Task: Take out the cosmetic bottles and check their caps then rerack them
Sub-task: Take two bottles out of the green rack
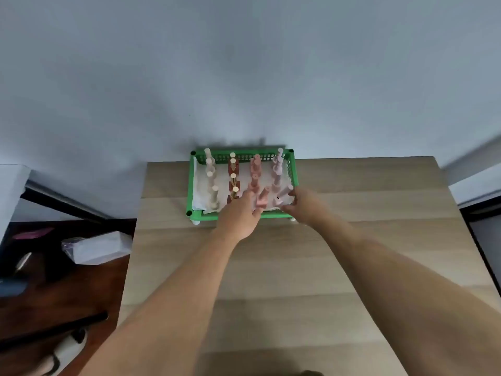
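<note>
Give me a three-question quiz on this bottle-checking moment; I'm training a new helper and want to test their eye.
1. True or false: the green perforated plastic basket sits at the far edge of the light wooden table, near the wall.
2. Which row of bottles is the right hand reaching into? A) cream row at the left B) pale lilac row at the right C) red-and-gold row
3. Fill in: the tilted pink bottle lies between the left hand and the ____ hand.

Key: 1 true; 2 B; 3 right.
</note>
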The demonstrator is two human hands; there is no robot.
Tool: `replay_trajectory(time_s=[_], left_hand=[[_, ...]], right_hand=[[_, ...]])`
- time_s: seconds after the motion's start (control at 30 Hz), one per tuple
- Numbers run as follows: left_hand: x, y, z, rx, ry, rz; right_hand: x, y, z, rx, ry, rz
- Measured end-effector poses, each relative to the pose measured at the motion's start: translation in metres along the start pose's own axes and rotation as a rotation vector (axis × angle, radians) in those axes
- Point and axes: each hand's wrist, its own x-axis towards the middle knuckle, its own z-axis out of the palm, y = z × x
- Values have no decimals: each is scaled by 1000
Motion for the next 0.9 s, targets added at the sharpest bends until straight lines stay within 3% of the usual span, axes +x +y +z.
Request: replay_trajectory(time_s=[0.43,0.9], left_hand=[[23,-8,17,82,88,6],[27,-10,35,157,228,18]], right_hand=[[6,-11,18,-61,134,132],[6,-1,30,-23,250,45]])
